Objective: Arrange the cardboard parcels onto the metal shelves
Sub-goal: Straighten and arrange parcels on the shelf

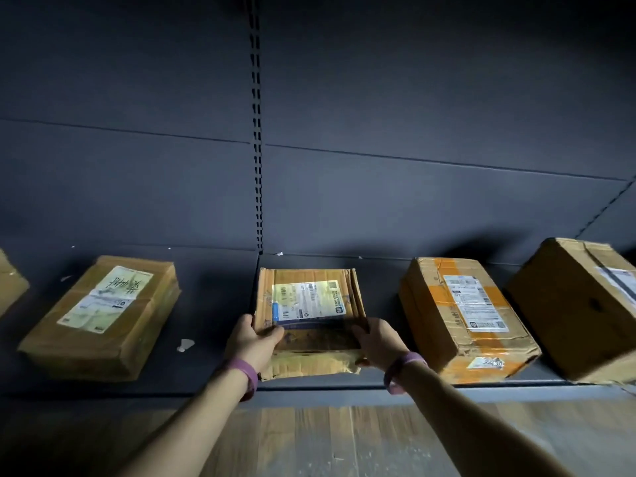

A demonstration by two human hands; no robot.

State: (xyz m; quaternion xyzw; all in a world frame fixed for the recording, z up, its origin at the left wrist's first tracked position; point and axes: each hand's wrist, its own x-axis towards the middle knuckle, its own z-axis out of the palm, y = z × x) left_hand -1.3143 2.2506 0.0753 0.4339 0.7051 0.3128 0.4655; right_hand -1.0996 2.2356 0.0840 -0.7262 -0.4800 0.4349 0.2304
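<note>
A flat cardboard parcel (309, 304) with a white shipping label lies on the dark metal shelf (213, 304), just right of the slotted upright. My left hand (254, 342) grips its near left corner, thumb on top. My right hand (377, 342) holds its near right corner. Both wrists wear purple bands. To the left lies a wide flat parcel (103, 318) with a handwritten label. To the right stand an orange-taped parcel (461, 318) and a larger brown parcel (578, 308).
The edge of another parcel (10, 284) shows at the far left. A slotted upright (256, 132) divides the dark back panel. Small paper scraps (186, 345) lie on the shelf. Wooden floor (309, 442) runs below the shelf's front edge.
</note>
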